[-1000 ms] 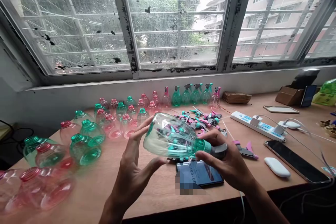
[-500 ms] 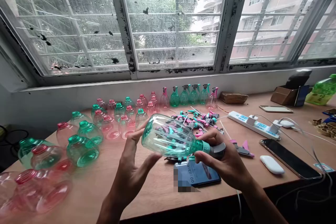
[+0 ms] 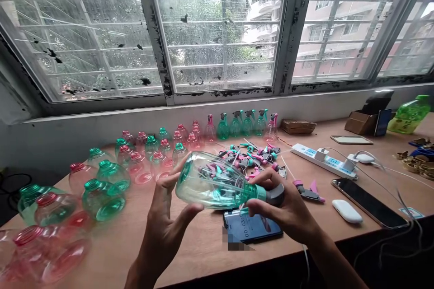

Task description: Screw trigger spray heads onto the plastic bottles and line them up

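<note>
A clear green spray bottle point(image 3: 208, 183) lies tilted on its side in the air, its base to the left and its neck to the right. My left hand point(image 3: 166, 219) grips the base between thumb and fingers. At the neck, my right hand point(image 3: 288, 212) is closed round the teal collar and the grey spray head point(image 3: 275, 195), which sits on the bottle; part of the head is hidden by the fingers. Beneath the bottle lies a phone point(image 3: 257, 228) with a timer on its screen. A pile of loose pink, teal and grey spray heads point(image 3: 251, 156) is behind it.
Several open pink and green bottles point(image 3: 108, 201) fill the table's left side. By the wall stands a row of bottles with spray heads point(image 3: 237, 124). To the right are a power strip point(image 3: 322, 162) with cables, a dark phone point(image 3: 368, 203) and a white case point(image 3: 346, 211).
The view has shifted slightly. Both hands have moved a little to the left with the spray bottle, keeping the same hold. The things on the table have not visibly moved.
</note>
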`<state>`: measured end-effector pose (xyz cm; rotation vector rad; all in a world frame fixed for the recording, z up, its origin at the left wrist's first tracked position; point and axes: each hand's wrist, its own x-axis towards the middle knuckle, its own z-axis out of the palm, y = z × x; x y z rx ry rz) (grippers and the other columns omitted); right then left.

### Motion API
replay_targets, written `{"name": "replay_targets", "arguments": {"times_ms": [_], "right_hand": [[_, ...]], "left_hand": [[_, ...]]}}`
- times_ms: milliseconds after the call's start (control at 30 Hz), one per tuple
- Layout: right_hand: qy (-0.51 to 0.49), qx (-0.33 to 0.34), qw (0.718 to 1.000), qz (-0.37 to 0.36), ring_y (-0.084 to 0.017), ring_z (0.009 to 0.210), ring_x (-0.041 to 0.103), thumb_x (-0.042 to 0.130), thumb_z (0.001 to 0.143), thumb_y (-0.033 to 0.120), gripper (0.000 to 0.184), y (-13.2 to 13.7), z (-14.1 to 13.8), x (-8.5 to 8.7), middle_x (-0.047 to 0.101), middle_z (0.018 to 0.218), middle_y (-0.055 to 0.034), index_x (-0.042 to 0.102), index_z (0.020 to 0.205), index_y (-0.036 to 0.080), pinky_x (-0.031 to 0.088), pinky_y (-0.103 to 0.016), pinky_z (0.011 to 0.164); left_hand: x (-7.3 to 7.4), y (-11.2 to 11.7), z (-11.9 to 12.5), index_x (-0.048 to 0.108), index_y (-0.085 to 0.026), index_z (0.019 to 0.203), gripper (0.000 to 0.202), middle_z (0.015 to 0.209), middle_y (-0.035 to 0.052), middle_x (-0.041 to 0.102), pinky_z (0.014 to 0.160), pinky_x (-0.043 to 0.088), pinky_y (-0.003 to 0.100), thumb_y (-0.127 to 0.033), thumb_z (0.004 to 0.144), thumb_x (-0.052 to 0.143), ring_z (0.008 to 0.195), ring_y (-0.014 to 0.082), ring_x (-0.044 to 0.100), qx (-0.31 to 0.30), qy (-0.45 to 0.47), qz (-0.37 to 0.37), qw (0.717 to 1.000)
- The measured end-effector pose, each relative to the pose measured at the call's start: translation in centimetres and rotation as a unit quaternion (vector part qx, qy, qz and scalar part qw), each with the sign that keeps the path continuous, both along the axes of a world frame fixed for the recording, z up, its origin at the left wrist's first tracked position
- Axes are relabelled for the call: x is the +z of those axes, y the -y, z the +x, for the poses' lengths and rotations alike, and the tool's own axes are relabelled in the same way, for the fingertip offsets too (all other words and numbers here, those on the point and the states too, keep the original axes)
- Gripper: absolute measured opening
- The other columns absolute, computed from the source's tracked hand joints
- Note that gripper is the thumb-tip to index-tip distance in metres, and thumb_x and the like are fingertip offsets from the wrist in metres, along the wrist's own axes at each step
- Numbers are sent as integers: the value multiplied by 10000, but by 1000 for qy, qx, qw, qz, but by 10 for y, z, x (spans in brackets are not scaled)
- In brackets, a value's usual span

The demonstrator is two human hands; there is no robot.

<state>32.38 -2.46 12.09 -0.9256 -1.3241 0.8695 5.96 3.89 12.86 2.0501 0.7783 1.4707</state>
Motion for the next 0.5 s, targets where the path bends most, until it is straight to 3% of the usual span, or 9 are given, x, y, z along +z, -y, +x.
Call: {"name": "replay_targets", "arguments": {"times_ms": [167, 267, 367, 433, 500], "right_hand": [[-121, 83, 987, -58, -156, 527, 717, 887, 904, 491, 394, -2, 3, 0, 767, 657, 30, 608, 1026, 241, 456, -184, 423], [-70, 37, 997, -17, -121, 514, 677, 909, 897, 419, 342, 0, 3, -1, 748, 707, 42, 646, 1019, 237, 471, -191, 462], [-19, -16, 1000, 13, -101, 527, 637, 962, 837, 335, 338, 2, 3, -2, 722, 756, 45, 685, 999, 229, 464, -192, 475], [-29, -10, 999, -16, -123, 530, 655, 950, 850, 386, 357, 2, 3, -2, 741, 742, 32, 672, 1014, 232, 461, -200, 456], [-73, 28, 995, -58, -156, 535, 693, 911, 878, 479, 395, 1, 4, -1, 763, 695, 19, 635, 1024, 238, 468, -205, 444]], "left_hand": [[7, -1, 0, 510, -442, 1560, 631, 1717, 25, 498, 1334, 389, 565, -220, 1012, 731, 1631, 307, 413, -2, -47, 117, 992], [6, 3, 0, 489, -408, 1557, 681, 1705, 63, 519, 1327, 391, 599, -289, 965, 803, 1620, 343, 435, -14, -54, 80, 995], [4, 6, 1, 537, -365, 1435, 522, 1715, 86, 510, 1304, 402, 647, -377, 977, 787, 1622, 365, 429, -18, -25, 25, 999], [5, 7, 2, 557, -364, 1384, 412, 1722, 75, 505, 1301, 398, 660, -345, 1015, 740, 1630, 351, 417, -19, -14, 29, 999], [8, 6, 2, 562, -385, 1426, 467, 1735, 54, 483, 1315, 387, 644, -272, 1012, 745, 1645, 335, 389, -20, -23, 70, 997]]}}
